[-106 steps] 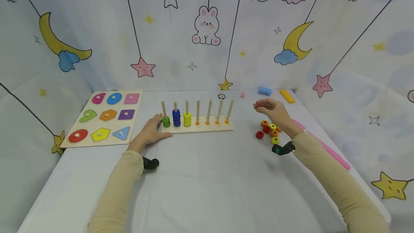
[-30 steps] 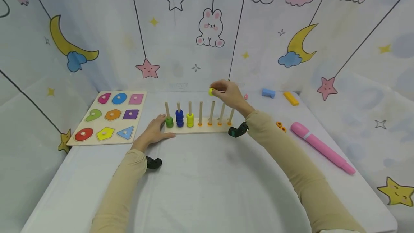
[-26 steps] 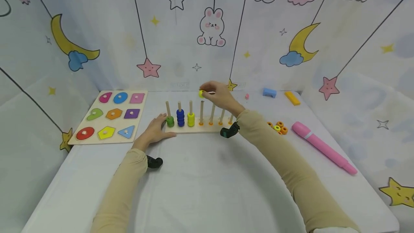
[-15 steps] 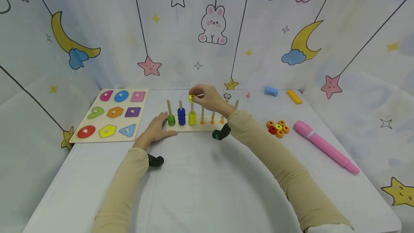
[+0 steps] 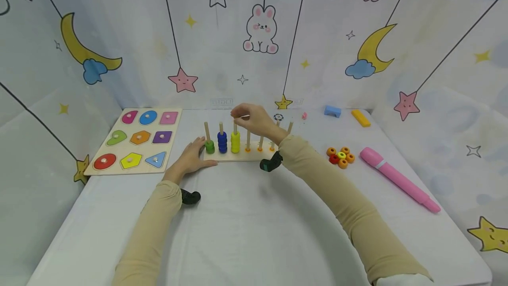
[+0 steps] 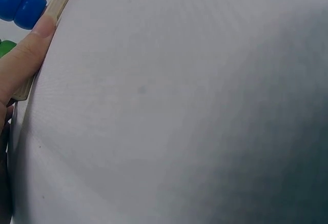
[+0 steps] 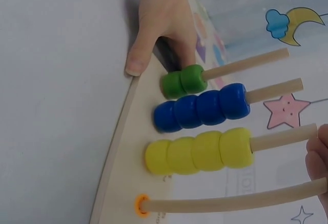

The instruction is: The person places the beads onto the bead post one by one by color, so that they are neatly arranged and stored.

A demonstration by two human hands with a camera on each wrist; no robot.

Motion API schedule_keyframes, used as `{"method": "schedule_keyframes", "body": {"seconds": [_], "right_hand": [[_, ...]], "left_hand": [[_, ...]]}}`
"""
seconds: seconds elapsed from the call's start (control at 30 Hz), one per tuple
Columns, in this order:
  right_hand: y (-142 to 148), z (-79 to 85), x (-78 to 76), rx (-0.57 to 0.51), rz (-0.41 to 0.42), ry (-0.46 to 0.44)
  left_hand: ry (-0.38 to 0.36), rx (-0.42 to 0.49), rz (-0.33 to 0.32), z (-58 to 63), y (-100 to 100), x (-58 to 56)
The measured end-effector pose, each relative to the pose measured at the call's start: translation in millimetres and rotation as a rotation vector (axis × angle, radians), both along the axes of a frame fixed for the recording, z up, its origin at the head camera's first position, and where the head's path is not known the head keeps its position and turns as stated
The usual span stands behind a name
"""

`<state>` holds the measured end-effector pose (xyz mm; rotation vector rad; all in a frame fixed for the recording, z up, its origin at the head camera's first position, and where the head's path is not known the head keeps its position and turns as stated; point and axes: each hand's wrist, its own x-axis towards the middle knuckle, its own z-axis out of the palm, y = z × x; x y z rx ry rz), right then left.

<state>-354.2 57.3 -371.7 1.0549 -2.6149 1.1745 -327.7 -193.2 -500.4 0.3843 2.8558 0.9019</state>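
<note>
The wooden bead stacker point(image 5: 254, 157) has a row of upright pegs; the left ones carry two green beads point(image 5: 209, 147), several blue beads point(image 5: 222, 142) and several yellow beads point(image 7: 200, 151). My left hand point(image 5: 191, 160) grips the stacker's left end. Its thumb lies along the front edge, seen in the left wrist view, and its fingers reach round behind the green beads. My right hand point(image 5: 255, 122) is at the top of the yellow peg, fingertips right at the peg's tip, with no bead between them. The yellow beads sit stacked at the peg's base.
Loose orange, red and yellow beads point(image 5: 341, 156) lie right of the stacker, beside a pink marker-shaped tube point(image 5: 401, 180). A shape puzzle board point(image 5: 135, 141) lies at left. Blue point(image 5: 332, 111) and yellow blocks point(image 5: 360, 118) are at the back right.
My right hand has brought a yellow bead left from the loose beads to the yellow peg and let it go; it has dropped onto the stack. The left hand has stayed in place.
</note>
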Motion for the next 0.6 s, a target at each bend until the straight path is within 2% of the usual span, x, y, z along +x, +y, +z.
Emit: {"method": "schedule_keyframes", "body": {"seconds": [0.23,0.33,0.47,0.6], "right_hand": [[8.6,1.0,-2.8,0.002,-0.028,0.005],[18.1,2.1,-5.9,-0.028,-0.037,-0.006],[40.7,6.9,-8.3,-0.114,-0.053,-0.052],[76.7,8.7,-11.5,-0.175,-0.105,-0.059]], "left_hand": [[0.009,-0.001,-0.008,1.0,1.3,-0.4],[0.008,0.000,-0.007,0.2,2.0,0.0],[-0.003,-0.007,0.006,-2.1,1.6,0.1],[-0.004,-0.006,0.009,-1.7,1.3,0.9]]}}
